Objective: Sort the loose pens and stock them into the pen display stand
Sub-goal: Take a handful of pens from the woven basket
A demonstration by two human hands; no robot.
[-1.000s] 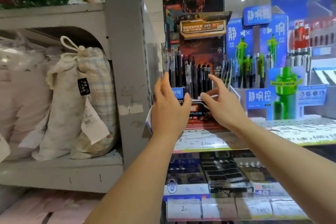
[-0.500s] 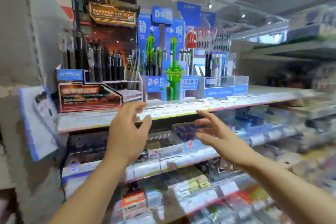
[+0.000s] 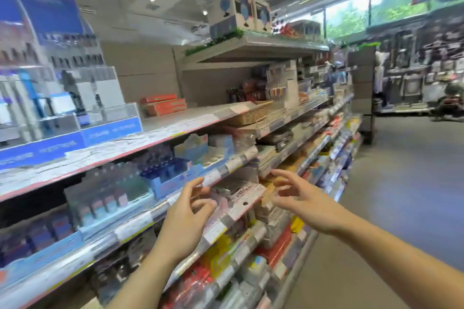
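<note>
Blue-fronted pen display stand (image 3: 62, 118), blurred.

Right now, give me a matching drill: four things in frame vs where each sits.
Things:
1. left hand
2. right hand
3. wicker basket
4. blue pen display

Places:
A. far left, on the upper shelf
B. open, over the aisle-side shelf edge
C. mid upper shelf, beyond the orange boxes
D. open, at the price-tag rail

Pairs: 1-D, 2-B, 3-C, 4-A
</note>
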